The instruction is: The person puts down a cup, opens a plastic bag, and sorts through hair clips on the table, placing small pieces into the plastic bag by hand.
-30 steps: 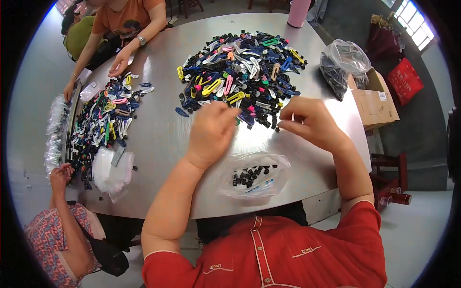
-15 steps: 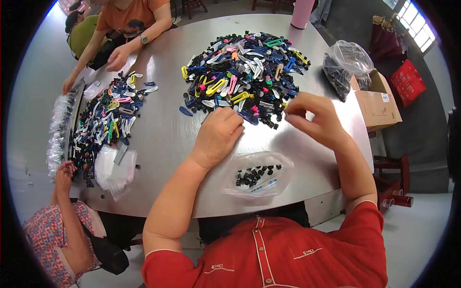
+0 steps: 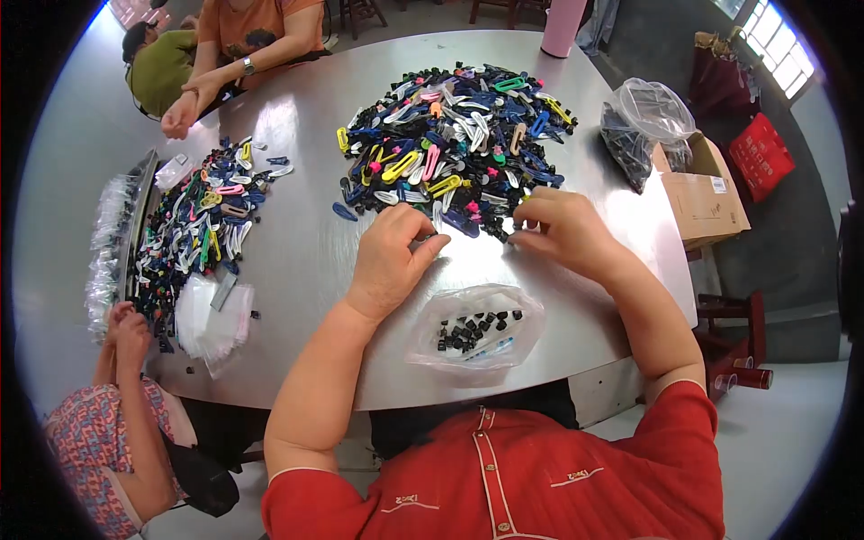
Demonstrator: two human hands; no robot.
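A big pile of hair clips (image 3: pixel 430 162) in many colours, mixed with small black claw clips (image 3: pixel 493 229), lies on the metal table. At the pile's near left edge is my left hand (image 3: pixel 391 256), its fingers curled in toward the thumb; whatever they hold is hidden. My right hand (image 3: pixel 571 236) reaches the near right edge, fingers bent and thumb close to the black claw clips. Its fingertips are closed together, on something too small to make out. Between my forearms sits an open clear plastic bag (image 3: pixel 423 346) with several small black clips inside.
A second pile of clips (image 3: pixel 193 220) lies left, beside flat clear bags (image 3: pixel 207 328) and a long row of packets (image 3: pixel 112 234). Co-workers sit at the left and far left. A pink bottle (image 3: pixel 562 27), a filled bag (image 3: pixel 630 144) and a cardboard box (image 3: pixel 706 193) are at right.
My right hand has moved left and down onto the pile's near edge. My left hand has shifted slightly left, its thumb now showing. The far co-worker's hands have drawn together, away from the packets.
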